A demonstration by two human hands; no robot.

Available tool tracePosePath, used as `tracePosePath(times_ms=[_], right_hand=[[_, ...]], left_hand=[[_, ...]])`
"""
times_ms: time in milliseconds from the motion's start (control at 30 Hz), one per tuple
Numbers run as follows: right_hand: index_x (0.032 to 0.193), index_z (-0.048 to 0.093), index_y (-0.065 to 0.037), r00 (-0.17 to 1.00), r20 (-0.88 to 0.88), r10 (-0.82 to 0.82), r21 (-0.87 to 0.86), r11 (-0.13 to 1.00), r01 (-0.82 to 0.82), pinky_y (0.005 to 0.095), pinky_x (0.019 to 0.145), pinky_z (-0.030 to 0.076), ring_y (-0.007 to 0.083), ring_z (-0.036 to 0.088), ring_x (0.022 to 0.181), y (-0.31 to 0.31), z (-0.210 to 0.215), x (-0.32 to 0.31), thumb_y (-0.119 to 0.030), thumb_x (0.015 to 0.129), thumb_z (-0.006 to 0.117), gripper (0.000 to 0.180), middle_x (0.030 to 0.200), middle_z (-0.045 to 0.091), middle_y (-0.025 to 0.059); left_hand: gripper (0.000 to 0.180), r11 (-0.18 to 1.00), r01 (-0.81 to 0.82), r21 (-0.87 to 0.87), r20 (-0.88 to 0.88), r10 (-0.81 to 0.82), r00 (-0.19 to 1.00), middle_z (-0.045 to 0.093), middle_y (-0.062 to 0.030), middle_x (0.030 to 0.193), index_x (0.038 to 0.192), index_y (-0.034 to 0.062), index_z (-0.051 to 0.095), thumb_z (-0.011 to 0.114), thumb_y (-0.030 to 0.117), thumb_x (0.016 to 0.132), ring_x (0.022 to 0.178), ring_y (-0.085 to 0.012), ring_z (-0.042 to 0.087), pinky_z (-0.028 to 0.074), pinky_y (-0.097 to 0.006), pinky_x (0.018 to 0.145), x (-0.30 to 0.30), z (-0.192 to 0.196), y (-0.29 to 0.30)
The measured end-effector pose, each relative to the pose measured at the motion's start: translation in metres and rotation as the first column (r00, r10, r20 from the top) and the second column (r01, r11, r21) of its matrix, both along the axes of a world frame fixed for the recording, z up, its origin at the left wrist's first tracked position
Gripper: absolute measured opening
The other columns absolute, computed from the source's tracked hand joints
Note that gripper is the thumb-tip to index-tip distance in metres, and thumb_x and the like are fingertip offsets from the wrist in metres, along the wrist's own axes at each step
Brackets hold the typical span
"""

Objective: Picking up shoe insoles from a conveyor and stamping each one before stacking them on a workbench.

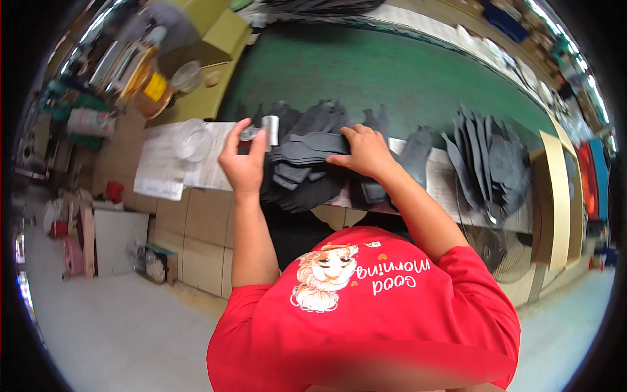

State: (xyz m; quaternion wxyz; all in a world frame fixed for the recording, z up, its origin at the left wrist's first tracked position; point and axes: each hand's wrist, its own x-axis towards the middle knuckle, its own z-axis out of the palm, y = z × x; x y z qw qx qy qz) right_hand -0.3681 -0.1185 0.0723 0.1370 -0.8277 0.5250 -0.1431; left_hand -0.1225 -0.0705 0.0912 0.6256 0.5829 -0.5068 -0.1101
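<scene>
White printed paper sheets on bench edge, green-white sack far left

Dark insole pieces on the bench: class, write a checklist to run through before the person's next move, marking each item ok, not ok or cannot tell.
1. Left hand has a firm hold on the small metal tool: ok, fingers are closed around it.
2. Right hand steadies the dark insole pieces: ok, it lies flat on the top piece.
3. Stack sits fully on the bench: not ok, some pieces overhang the near edge.
4. Clear plastic cup is out of the left hand's way: ok, it stands apart to the left.
5. Second fanned pile is apart from the worked stack: ok.
6. Tool tip is clean: cannot tell.
</scene>
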Motion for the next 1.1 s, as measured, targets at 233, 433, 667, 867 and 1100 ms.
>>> tracePosePath(times_ms=[233,433,667,867,1100], right_hand=[[0.116,0.063,-0.001,0.952,0.194,0.236,-0.024,0.972,-0.236,0.0419,0.094,0.047,0.0367,0.058,0.109,-0.02,0.014,0.007,-0.039,0.068,0.08,0.063,0.114,0.063,0.0198],[0.114,0.065,-0.003,0.984,0.117,0.135,0.053,0.988,-0.142,0.0412,0.089,0.05,0.0354,0.062,0.101,-0.024,0.004,-0.013,-0.033,0.068,0.08,0.057,0.108,0.064,0.0169],[0.11,0.065,-0.003,0.977,0.207,0.045,-0.249,0.969,0.008,0.0411,0.085,0.051,0.0329,0.062,0.099,0.0,0.019,-0.002,-0.027,0.069,0.077,0.049,0.105,0.064,0.0144],[0.108,0.064,-0.002,0.964,0.254,0.08,-0.342,0.94,0.012,0.0409,0.084,0.051,0.0318,0.061,0.097,0.009,0.023,-0.009,-0.024,0.068,0.078,0.047,0.104,0.064,0.0134],[0.107,0.065,-0.003,0.969,0.209,0.129,-0.389,0.921,-0.039,0.0404,0.083,0.051,0.0306,0.061,0.095,0.014,0.025,0.0,-0.023,0.067,0.078,0.046,0.103,0.064,0.0127]], left_hand=[[0.033,0.996,0.019,0.084,0.104,-0.027,0.994,0.07,-0.0099,0.083,0.103,0.0053,0.07,0.078,0.016,0.074,0.071,-0.0206,0.066,0.05,-0.033,0.069,-0.015,-0.011,0.013],[0.032,0.998,0.059,-0.005,0.289,-0.055,0.956,0.068,-0.008,0.081,0.102,0.0076,0.068,0.078,0.017,0.073,0.072,-0.025,0.065,0.047,-0.036,0.073,-0.04,-0.008,0.006],[0.034,0.99,0.131,-0.049,0.429,-0.098,0.898,0.068,-0.0078,0.084,0.103,0.0081,0.067,0.077,0.018,0.072,0.075,-0.0252,0.064,0.045,-0.038,0.074,-0.067,-0.01,-0.015],[0.032,0.991,-0.125,-0.036,0.4,0.129,0.907,0.068,-0.009,0.08,0.101,0.009,0.067,0.077,0.019,0.073,0.074,-0.0281,0.063,0.045,-0.041,0.072,-0.025,-0.011,-0.027],[0.033,0.981,0.178,-0.076,0.527,-0.112,0.842,0.065,-0.0053,0.077,0.102,0.0089,0.065,0.076,0.018,0.072,0.074,-0.024,0.062,0.044,-0.038,0.074,-0.059,0.011,-0.013]])
